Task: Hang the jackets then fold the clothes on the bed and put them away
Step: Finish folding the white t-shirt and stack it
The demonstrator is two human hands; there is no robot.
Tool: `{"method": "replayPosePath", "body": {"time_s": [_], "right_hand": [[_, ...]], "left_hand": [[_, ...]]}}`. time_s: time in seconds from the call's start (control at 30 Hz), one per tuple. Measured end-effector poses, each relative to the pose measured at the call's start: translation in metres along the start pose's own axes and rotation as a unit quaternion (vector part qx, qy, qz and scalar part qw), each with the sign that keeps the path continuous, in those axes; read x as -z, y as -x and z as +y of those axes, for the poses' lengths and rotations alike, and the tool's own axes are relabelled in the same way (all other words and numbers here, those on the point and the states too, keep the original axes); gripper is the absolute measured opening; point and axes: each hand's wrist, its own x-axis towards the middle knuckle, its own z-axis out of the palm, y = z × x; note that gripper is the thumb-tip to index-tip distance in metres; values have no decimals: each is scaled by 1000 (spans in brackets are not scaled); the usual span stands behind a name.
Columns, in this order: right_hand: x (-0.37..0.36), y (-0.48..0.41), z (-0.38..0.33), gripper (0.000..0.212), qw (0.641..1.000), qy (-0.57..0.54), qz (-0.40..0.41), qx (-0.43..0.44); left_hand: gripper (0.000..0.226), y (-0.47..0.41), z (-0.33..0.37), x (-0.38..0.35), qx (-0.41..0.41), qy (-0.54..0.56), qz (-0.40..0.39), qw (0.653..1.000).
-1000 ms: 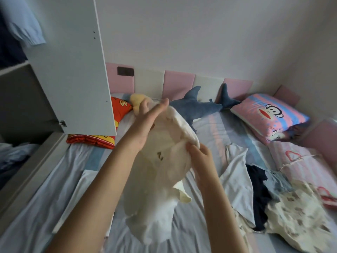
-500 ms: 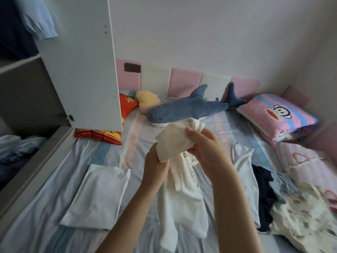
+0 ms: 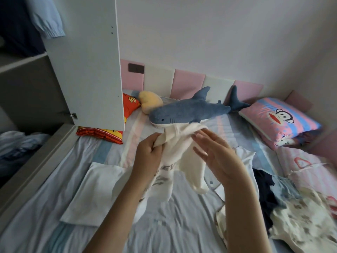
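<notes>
Cream cotton garment with grey lettering [image 3: 179, 136]: held up off the bed, its top edge bunched in your left grip [image 3: 149, 156], whose fingers curl round the fabric.

Right grip [image 3: 217, 157]: fingers straight and spread, holding nothing. The fingertips are at the garment's upper right edge, and contact cannot be confirmed. The rest of the garment hangs between your forearms, above the pale striped bed [image 3: 182, 227].

Done, as judged:
- One flat, folded white piece [image 3: 93, 190] lies on the bed just beside your left forearm.
- A pale blue jacket sleeve [image 3: 49, 19] hangs behind the open white wardrobe door [image 3: 87, 61]. This suggests the hanging stage is dealt with, though only the sleeve shows.

Left, as judged:
- The held garment is unfolded.
- On your right lie a crumpled white shirt [image 3: 244, 157], a dark navy garment [image 3: 264, 194] and a cream printed garment [image 3: 306, 221], heaped and touching, none folded.
- The folded piece is not yet put away.
- Overall, the folding stage is early.

Not for folding: blue plush shark [image 3: 189, 112], on the bed beyond the held garment.
</notes>
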Motion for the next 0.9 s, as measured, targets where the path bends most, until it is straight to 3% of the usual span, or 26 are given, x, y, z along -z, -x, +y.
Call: {"method": "replayPosePath", "body": {"time_s": [0.07,0.1,0.17,0.2,0.33,0.47,0.63,0.77,0.83,0.9], "right_hand": [[2,2,0,70,979,194,-13,62],[1,2,1,76,950,298,-30,92],[-2,0,10,76,885,435,-85,140],[-2,-2,15,70,874,450,-105,149],[3,-8,22,40,889,414,-86,172],[7,-10,24,27,891,419,-20,172],[0,-7,25,14,879,420,-43,221],[-9,2,14,17,896,326,35,299],[-13,8,6,24,876,329,52,349],[-13,13,-2,34,869,305,71,384]], "left_hand": [[29,2,1,1,3,11,-23,1000],[27,4,2,0,3,13,-41,999],[19,6,7,-1,-6,8,-84,996],[15,6,8,-1,-1,4,-110,994],[12,5,11,1,-3,-5,-131,991],[19,7,12,5,-15,4,-84,996],[17,7,18,2,-15,24,-89,996],[21,9,15,0,-11,29,-144,989],[5,10,9,0,-21,-9,-173,985],[11,13,-4,2,-30,-77,-196,977]]}}
